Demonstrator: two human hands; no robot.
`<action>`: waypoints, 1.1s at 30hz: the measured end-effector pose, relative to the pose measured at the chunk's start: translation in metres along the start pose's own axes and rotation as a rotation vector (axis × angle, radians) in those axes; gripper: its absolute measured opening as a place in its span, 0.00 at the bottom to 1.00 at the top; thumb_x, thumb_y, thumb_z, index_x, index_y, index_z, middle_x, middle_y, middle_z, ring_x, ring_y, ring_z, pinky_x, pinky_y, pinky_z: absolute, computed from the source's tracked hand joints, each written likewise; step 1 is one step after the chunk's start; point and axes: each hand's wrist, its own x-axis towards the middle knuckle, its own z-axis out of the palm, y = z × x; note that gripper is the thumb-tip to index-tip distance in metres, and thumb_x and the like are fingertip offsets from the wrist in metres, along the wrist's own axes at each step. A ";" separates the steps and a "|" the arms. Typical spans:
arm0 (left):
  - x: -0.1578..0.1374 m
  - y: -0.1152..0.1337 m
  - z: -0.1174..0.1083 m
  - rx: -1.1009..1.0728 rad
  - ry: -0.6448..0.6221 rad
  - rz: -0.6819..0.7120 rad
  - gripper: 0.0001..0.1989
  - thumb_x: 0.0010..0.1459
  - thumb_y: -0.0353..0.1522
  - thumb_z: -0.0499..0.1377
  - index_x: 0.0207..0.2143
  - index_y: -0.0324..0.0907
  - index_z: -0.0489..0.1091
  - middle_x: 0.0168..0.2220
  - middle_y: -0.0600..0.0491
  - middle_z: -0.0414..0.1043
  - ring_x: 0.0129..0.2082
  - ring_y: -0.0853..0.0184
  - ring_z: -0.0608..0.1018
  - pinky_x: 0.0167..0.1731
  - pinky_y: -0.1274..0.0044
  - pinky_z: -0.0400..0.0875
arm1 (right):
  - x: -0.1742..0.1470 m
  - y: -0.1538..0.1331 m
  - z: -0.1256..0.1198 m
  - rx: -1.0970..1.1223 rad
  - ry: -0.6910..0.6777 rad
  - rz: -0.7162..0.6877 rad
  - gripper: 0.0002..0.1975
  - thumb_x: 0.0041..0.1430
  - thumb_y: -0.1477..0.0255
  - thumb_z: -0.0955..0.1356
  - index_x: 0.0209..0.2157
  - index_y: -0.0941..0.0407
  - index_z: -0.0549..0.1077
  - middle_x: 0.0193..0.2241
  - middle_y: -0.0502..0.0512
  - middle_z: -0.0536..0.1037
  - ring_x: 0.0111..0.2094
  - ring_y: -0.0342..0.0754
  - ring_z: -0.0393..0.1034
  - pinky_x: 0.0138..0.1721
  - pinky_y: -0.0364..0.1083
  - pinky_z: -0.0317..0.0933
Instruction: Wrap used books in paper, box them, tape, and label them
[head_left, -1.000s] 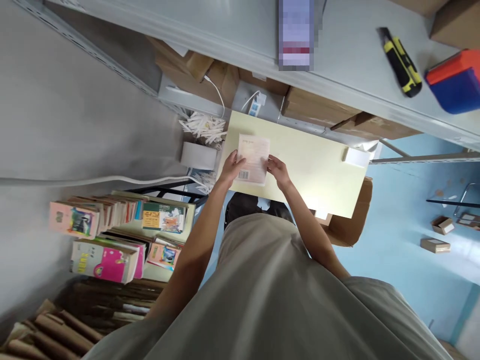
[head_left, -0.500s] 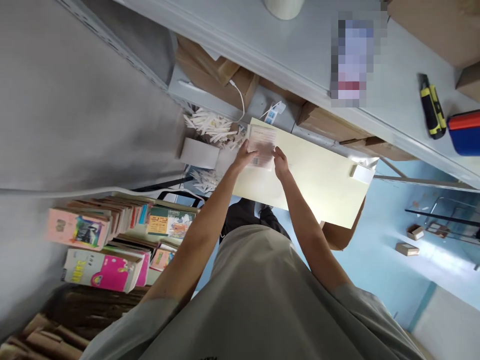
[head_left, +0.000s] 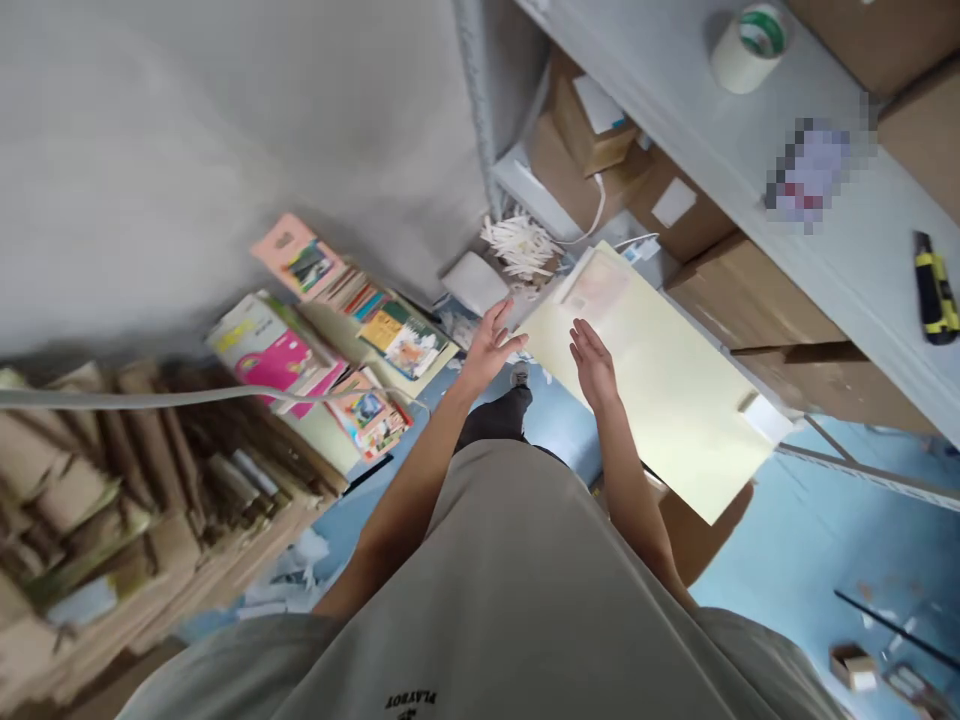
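Note:
My left hand (head_left: pixel 491 348) is open and holds nothing, fingers spread, just off the near left edge of the pale yellow board (head_left: pixel 667 390). Over the board's left part, my right hand (head_left: pixel 594 362) is also open, its fingers stretched out and nothing in them. A pinkish, translucent flat stack (head_left: pixel 596 285), perhaps sheets or a thin booklet, lies on the board's far left corner, apart from both hands. A small white block-like thing (head_left: pixel 763 416) rests at the board's right end.
Books (head_left: pixel 401 340) lie in stacks on the left, near folded cardboard (head_left: pixel 150 440). White paper strips (head_left: pixel 521 245) fill a spot beyond my left hand. Cardboard boxes (head_left: pixel 757 295) stand under a grey shelf bearing tape (head_left: pixel 750 50) and a yellow-black cutter (head_left: pixel 934 290). A cable crosses at left.
Both hands have let go of the pinkish stack and drawn back from it; it now lies on the board. My view has turned toward the books on the left.

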 end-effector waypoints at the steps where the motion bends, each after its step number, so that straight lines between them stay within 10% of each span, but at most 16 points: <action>1: -0.028 0.003 -0.009 -0.025 0.048 0.033 0.46 0.63 0.50 0.76 0.78 0.53 0.64 0.86 0.41 0.56 0.89 0.46 0.55 0.85 0.51 0.53 | -0.014 0.002 0.011 -0.001 -0.050 -0.008 0.40 0.61 0.45 0.79 0.70 0.45 0.78 0.83 0.57 0.67 0.84 0.59 0.61 0.84 0.60 0.57; 11: -0.257 0.035 -0.072 -0.126 0.405 0.261 0.36 0.61 0.55 0.79 0.64 0.51 0.79 0.80 0.40 0.70 0.84 0.41 0.67 0.79 0.48 0.69 | -0.138 0.016 0.136 -0.030 -0.508 0.012 0.33 0.58 0.44 0.83 0.59 0.45 0.84 0.64 0.60 0.88 0.67 0.61 0.83 0.76 0.63 0.69; 21: -0.411 0.042 -0.181 -0.220 0.799 0.428 0.32 0.64 0.53 0.78 0.63 0.48 0.81 0.70 0.40 0.82 0.73 0.45 0.81 0.74 0.52 0.76 | -0.236 0.040 0.294 -0.222 -0.829 -0.001 0.29 0.59 0.43 0.84 0.54 0.46 0.88 0.54 0.57 0.92 0.54 0.58 0.88 0.63 0.56 0.80; 28: -0.508 0.020 -0.265 -0.297 1.164 0.378 0.30 0.61 0.59 0.77 0.49 0.43 0.86 0.46 0.43 0.90 0.42 0.55 0.91 0.43 0.66 0.86 | -0.298 0.092 0.436 -0.359 -0.985 -0.058 0.33 0.57 0.38 0.83 0.50 0.49 0.87 0.47 0.57 0.92 0.40 0.52 0.89 0.38 0.48 0.81; 33: -0.553 -0.009 -0.320 -0.317 1.049 0.219 0.35 0.58 0.65 0.76 0.41 0.42 0.86 0.39 0.43 0.90 0.34 0.57 0.89 0.37 0.68 0.84 | -0.313 0.132 0.501 -0.471 -0.907 -0.040 0.35 0.50 0.35 0.84 0.40 0.52 0.84 0.37 0.54 0.89 0.26 0.47 0.82 0.25 0.45 0.72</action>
